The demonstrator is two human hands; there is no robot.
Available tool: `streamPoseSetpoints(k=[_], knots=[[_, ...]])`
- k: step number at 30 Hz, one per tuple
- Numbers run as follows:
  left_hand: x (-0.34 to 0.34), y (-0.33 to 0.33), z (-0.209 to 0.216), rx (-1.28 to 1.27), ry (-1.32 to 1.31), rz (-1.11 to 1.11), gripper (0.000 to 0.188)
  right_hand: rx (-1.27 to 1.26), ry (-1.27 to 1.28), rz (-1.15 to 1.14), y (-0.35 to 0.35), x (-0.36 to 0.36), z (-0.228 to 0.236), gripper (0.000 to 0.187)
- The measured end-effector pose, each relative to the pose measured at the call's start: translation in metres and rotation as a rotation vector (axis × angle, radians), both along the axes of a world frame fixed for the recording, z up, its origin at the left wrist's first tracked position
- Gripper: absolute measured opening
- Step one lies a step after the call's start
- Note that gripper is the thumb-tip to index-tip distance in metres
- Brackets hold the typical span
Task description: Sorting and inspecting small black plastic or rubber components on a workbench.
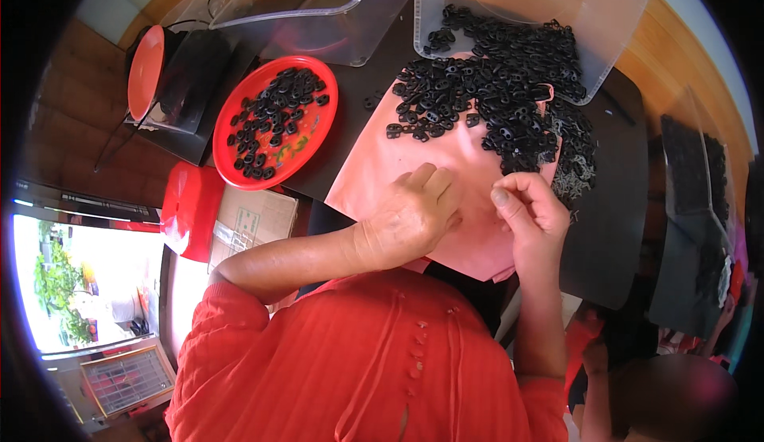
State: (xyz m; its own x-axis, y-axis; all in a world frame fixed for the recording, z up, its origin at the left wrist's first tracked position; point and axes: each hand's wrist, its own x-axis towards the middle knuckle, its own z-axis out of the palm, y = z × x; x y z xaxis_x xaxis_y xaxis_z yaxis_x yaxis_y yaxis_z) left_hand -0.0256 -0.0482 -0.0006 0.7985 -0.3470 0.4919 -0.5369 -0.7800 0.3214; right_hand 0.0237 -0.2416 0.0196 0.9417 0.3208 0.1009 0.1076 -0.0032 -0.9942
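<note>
Over a pink cloth (382,163) on the dark table, both hands are raised near each other. My left hand (414,215) is closed, its fingers curled inward with the back of the hand showing; whatever it may grip is hidden. To its right, my right hand (532,211) pinches thumb against forefinger, and anything between them is too small to make out. Just beyond the hands lies a heap of small black plastic pieces with holes (509,84), spilling from a clear bin (609,44) onto the cloth. Small grey metal bits (574,173) lie right of the heap.
A red oval tray (331,128) with more black pieces stands at left. Behind it is a clear plastic lid or bin (342,20). Farther left are an orange plate (146,72), a red container (187,211) and a cardboard box (253,218). Another person (668,394) is at lower right.
</note>
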Motion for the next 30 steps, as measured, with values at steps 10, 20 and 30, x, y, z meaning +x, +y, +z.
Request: streamPoseSetpoints(k=[10,20,30], knots=[[0.002,-0.007,-0.008,0.143,-0.123,0.037,0.015,0.011,-0.07,0.037,-0.009,-0.002,-0.016,0.003],[0.009,-0.008,-0.005,0.092,-0.112,0.03,0.019,-0.028,-0.066,0.023,-0.008,-0.004,-0.01,0.004],[-0.008,-0.003,0.016,-0.705,0.443,0.002,0.007,-0.011,-0.022,0.14,0.005,-0.011,0.002,0.005]])
